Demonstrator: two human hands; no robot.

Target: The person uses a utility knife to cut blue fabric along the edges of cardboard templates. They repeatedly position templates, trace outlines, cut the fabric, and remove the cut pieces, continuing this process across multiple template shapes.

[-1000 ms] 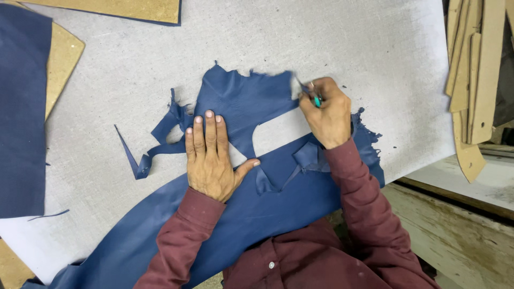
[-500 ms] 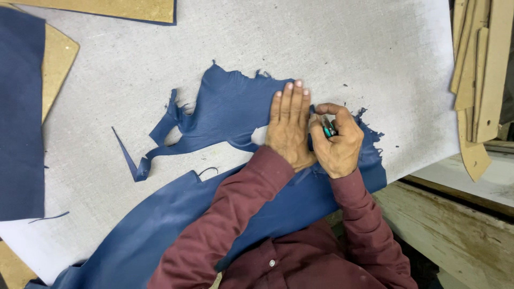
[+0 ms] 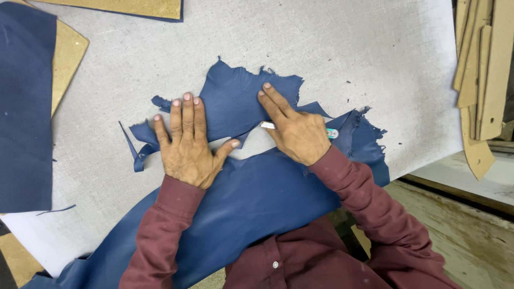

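Blue leather hide (image 3: 241,198) on table (image 3: 348,48): thin, limp, light, likely creeps. Left hand (image 3: 186,143) flat, fingers together, pinning. Right hand (image 3: 295,131) pinching small knife (image 3: 270,126). Best held flat near cut.

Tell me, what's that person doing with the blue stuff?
A person in a dark red shirt is pressing both hands flat on a ragged blue leather sheet spread over a grey table. The left hand holds down the torn strips. The right hand lies on the leather with a small knife tucked under it. Brown cardboard patterns lean at the table's right edge.
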